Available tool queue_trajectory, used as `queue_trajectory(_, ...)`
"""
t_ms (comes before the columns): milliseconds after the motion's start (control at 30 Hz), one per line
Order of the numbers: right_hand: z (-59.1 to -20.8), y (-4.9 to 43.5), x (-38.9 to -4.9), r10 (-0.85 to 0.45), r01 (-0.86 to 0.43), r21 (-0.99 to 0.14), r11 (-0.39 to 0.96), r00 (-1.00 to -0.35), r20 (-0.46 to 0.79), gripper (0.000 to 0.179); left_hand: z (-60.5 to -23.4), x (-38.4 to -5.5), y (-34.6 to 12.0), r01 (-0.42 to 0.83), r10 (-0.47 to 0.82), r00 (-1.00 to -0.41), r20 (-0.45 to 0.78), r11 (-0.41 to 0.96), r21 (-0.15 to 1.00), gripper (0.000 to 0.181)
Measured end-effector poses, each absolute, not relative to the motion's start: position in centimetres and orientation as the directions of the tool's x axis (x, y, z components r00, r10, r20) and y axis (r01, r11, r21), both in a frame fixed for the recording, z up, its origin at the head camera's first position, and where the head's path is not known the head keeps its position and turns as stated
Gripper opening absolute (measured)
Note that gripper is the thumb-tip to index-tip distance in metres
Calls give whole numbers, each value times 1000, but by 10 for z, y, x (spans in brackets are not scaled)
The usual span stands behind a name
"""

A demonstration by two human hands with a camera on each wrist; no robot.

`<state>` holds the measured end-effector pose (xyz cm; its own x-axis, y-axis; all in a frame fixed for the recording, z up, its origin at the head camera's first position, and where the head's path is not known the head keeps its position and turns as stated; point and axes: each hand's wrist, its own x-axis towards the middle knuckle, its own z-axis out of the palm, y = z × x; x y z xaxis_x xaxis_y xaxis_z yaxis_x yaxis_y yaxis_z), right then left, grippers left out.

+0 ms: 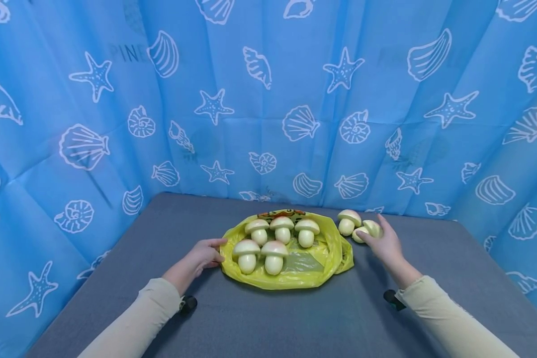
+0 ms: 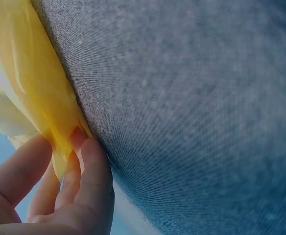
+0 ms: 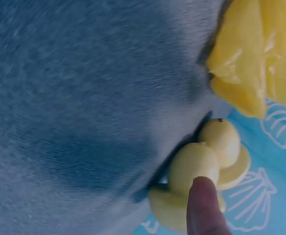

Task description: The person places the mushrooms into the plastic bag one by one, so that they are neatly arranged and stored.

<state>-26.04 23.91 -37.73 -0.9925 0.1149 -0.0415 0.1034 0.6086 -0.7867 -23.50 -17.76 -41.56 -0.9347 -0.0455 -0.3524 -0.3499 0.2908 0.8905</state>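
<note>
A yellow plastic bag (image 1: 295, 281) lies spread open on the table, with several toy mushrooms (image 1: 274, 256) with pale stems and domed caps on it. At the bag's left edge my left hand (image 1: 205, 254) pinches the plastic between thumb and fingers; the left wrist view shows the gathered yellow film (image 2: 55, 112) there. Beyond the bag's right end, my right hand (image 1: 387, 243) reaches a tipped mushroom (image 1: 373, 228), thumb and fingers spread around it. From the right wrist, one fingertip (image 3: 202, 188) overlaps the pale mushroom (image 3: 194, 166); whether it touches is unclear.
Another mushroom (image 1: 349, 221) stands close beside the tipped one, near the table's back edge. Grey cloth covers the table (image 1: 277, 323). A blue curtain (image 1: 268, 99) with white shells and starfish hangs behind and along the sides.
</note>
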Motion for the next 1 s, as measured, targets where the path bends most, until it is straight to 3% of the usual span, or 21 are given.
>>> queue_trajectory(567, -401, 257, -284, 222, 266, -881, 391, -956, -190, 87, -414, -236, -177, -374, -60, -925, -374, 297, 878, 57)
queue_trajectory(1000, -405, 254, -292, 257, 279, -863, 420, -949, -181, 83, -415, -237, -176, -388, -80, -921, -382, 287, 876, 58)
